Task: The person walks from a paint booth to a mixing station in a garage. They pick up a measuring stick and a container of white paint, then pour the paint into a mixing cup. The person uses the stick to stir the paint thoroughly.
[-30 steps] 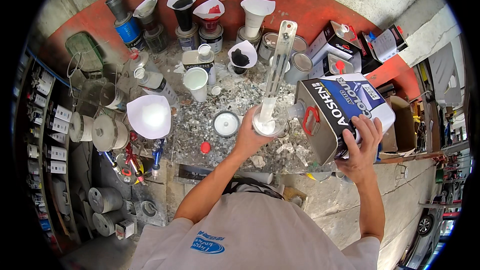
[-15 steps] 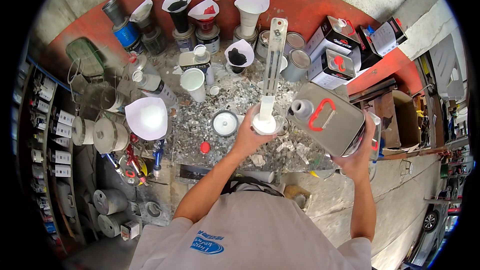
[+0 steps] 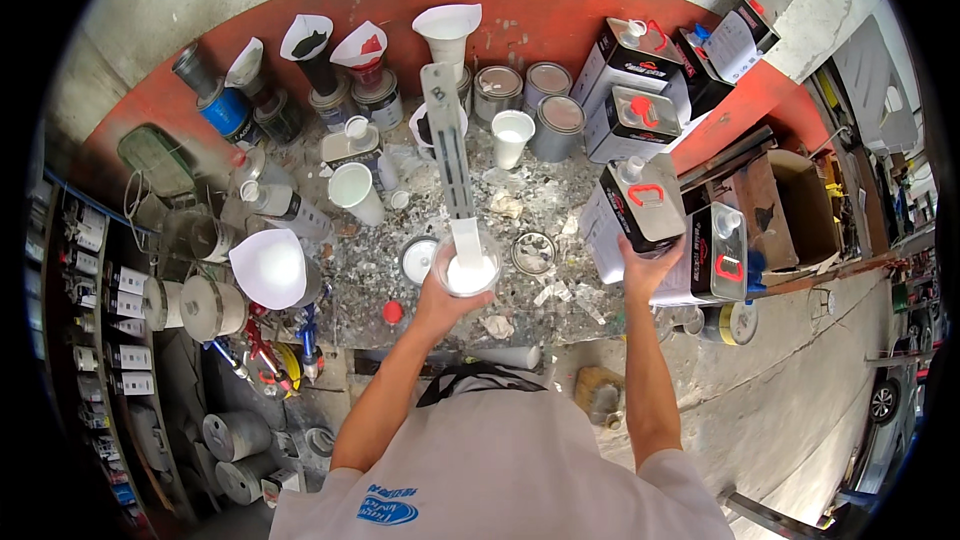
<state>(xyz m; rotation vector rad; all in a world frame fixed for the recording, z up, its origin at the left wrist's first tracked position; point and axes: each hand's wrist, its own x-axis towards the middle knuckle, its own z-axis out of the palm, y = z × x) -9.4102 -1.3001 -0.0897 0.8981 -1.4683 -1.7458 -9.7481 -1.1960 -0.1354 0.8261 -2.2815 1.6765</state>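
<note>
Key relation: cup to can, left to right across the bench (image 3: 540,318). My left hand (image 3: 448,305) grasps the cup (image 3: 467,290), wrapped round its left and near sides, thumb on the near right; my right hand (image 3: 650,265) has the can (image 3: 650,223) by its near right part, thumb on the near side. So the cup sits right in the left grip, just to its far side and slightly right; the can lies on the far side of the right grip, extending left of it. Cup and can are well apart, with the round tin (image 3: 534,253) between. Can reads about upright, top up; can't tell if its base touches the bench. Its spout (image 3: 630,170) is at the far left of the top, away from my right fingers; the red handle (image 3: 646,195) is nearer, a bit right. Stick (image 3: 447,140) stands in the cup, lower end in the white liquid (image 3: 487,270), long axis running far and slightly left; no fingers visible on it. Left hand is nearer to cup and stick, right hand to can. Second can (image 3: 705,250) is just right of the right hand; red cap (image 3: 393,312) lies left of the left hand.
</note>
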